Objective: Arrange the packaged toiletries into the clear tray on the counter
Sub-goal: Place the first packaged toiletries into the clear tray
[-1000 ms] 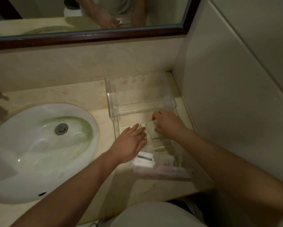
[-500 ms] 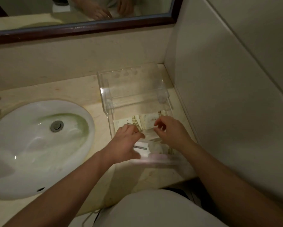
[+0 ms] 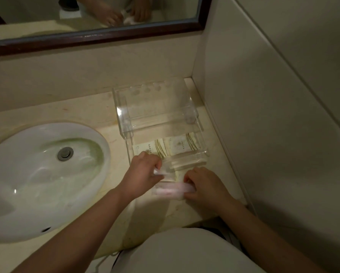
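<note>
A clear stepped acrylic tray (image 3: 125,115) stands on the counter in the corner by the right wall. Two cream packets with gold stripes (image 3: 180,145) lie flat in its lower section. In front of the tray lies a long pinkish-white packet (image 3: 169,190), blurred. My right hand (image 3: 206,186) pinches its right end. My left hand (image 3: 141,172) is closed on a small white packet (image 3: 159,172) at the tray's front edge. Another cream packet shows between my hands, partly hidden.
A white oval sink (image 3: 37,174) with a metal drain (image 3: 65,153) fills the counter's left half. A dark-framed mirror (image 3: 98,36) runs along the back wall. The right wall (image 3: 273,115) stands close beside the tray. The counter's front edge is just below my hands.
Both hands have drawn back from inside the tray toward its front. The two striped packets now lie uncovered in the tray. My right hand has taken hold of the long pinkish packet.
</note>
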A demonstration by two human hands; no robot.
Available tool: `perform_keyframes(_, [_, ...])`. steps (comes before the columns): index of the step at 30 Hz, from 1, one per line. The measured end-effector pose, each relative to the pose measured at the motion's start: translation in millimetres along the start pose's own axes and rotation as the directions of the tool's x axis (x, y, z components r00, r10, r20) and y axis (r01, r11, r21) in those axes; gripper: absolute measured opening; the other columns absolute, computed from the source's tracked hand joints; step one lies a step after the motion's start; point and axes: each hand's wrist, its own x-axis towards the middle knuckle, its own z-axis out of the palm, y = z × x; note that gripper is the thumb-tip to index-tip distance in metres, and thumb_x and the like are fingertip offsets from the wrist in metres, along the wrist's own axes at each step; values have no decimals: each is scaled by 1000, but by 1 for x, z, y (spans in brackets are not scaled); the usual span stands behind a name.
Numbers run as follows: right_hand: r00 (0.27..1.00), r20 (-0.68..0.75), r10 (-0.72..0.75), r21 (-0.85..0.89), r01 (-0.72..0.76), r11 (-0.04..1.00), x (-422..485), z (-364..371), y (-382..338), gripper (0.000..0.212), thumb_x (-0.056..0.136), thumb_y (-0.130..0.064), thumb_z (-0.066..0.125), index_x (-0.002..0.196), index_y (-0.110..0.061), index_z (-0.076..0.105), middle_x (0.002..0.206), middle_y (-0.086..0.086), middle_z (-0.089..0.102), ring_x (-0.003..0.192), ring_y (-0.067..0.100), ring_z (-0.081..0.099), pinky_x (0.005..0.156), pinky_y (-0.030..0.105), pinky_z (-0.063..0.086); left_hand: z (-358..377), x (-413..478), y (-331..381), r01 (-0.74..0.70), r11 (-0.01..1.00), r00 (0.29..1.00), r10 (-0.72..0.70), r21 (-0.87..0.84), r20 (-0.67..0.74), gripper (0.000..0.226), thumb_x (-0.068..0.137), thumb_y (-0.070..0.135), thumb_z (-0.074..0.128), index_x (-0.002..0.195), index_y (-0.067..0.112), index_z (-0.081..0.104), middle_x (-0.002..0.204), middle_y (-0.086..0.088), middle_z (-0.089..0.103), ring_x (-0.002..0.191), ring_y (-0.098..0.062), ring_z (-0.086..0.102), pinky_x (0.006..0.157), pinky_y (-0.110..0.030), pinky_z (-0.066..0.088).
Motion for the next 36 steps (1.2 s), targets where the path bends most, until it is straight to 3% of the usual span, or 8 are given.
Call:
perform_keyframes(2, [1000,-10,2,-9,-3,1000,2,3,-1,29,75,-44,65,99,-28,63,93,-8,61,85,11,49,73,26,43,-8,-1,4,111,980,993,-116,-164,-23,35,72,24,78,87,23,46,74,5,55,67,-17,49,61,-36,42])
perform_keyframes(5, [998,58,-8,-14,9,1000,1,4,-3,19,80,-39,61,94,-27,65,88,-9,59,85,11,48,73,26,41,-20,-2,4,233,904,962,-269,-358,-54,31,77,26,76,98,28,53,82,12,60,72,-8,57,65,-29,47])
perform_keyframes(7, [993,114,-8,19,5,1000,1,0,-4,11,81,-37,62,89,-29,63,87,-11,53,84,9,47,71,24,38,-28,0,3,276,848,933,-350,-452,-87,12,83,22,70,87,25,60,77,9,61,69,-7,56,63,-28,44])
perform_keyframes(11, [974,220,59,186,-101,977,-1,-21,-3,9,79,-32,66,77,-32,57,82,-11,60,76,6,57,65,21,41,-41,9,-9,391,768,872,-486,-508,-63,17,84,8,67,71,19,62,64,6,56,57,-6,48,59,-27,38])
perform_keyframes(19, [987,137,87,428,-139,893,0,-81,-1,6,88,-27,64,82,-29,62,77,-8,66,67,6,62,58,21,45,-53,50,-18,348,934,937,-347,-74,32,14,80,11,64,70,2,65,67,-16,64,65,-29,60,65,-38,48])
perform_keyframes(24, [993,2,118,475,-105,874,24,-106,6,8,90,-24,60,84,-28,66,73,-7,67,64,6,61,61,28,49,-44,70,-17,288,936,944,-313,203,103,29,84,20,64,113,18,67,104,-6,71,98,-26,64,76,-31,48])
perform_keyframes(28, [993,-40,115,459,-84,884,52,-121,3,3,86,-28,64,87,-29,67,80,-6,71,73,13,67,64,30,53,-36,73,-22,205,887,959,-266,413,96,35,82,25,66,117,19,65,106,-13,69,102,-31,62,79,-33,47])
perform_keyframes(36, [994,85,-66,210,47,977,103,-129,-31,4,83,-28,68,85,-30,65,80,-13,65,74,4,61,61,23,42,-31,43,-30,213,911,973,-166,353,-158,37,67,21,81,102,12,71,97,-8,63,92,-31,53,77,-38,46])
